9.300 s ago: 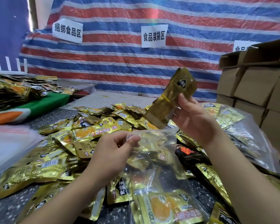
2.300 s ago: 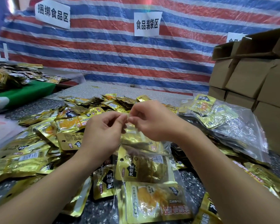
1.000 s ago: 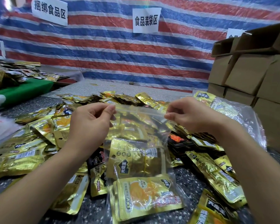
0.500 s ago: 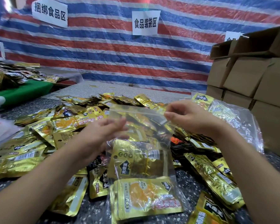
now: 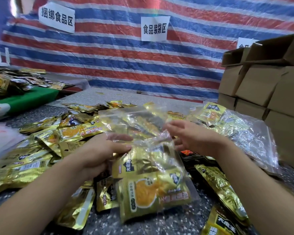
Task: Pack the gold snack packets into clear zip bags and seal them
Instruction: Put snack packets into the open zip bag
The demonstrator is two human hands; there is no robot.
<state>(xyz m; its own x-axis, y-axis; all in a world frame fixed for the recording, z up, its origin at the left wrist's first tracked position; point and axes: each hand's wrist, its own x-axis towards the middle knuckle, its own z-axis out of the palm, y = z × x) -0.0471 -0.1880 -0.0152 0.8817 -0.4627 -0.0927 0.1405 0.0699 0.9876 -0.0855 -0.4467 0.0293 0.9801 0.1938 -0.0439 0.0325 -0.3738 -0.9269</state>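
A clear zip bag (image 5: 153, 168) holding several gold snack packets stands tilted on the table in front of me, its empty upper part (image 5: 131, 116) flopping away from me. My left hand (image 5: 98, 155) holds the bag's left side, thumb behind the film and fingers in front. At the bag's right side, my right hand (image 5: 195, 138) has relaxed, spread fingers and grips nothing. Loose gold packets (image 5: 41, 158) cover the table to the left and behind the bag.
A filled clear bag (image 5: 236, 131) lies at the right, in front of stacked cardboard boxes (image 5: 261, 85). More gold packets (image 5: 222, 187) lie by my right forearm. Whitish plastic (image 5: 0, 138) sits at the far left. Beyond it, a green table (image 5: 29, 99) carries more packets.
Both hands have let go of the bag's top edge and dropped to its sides. The bag's upper part has flopped away from me.
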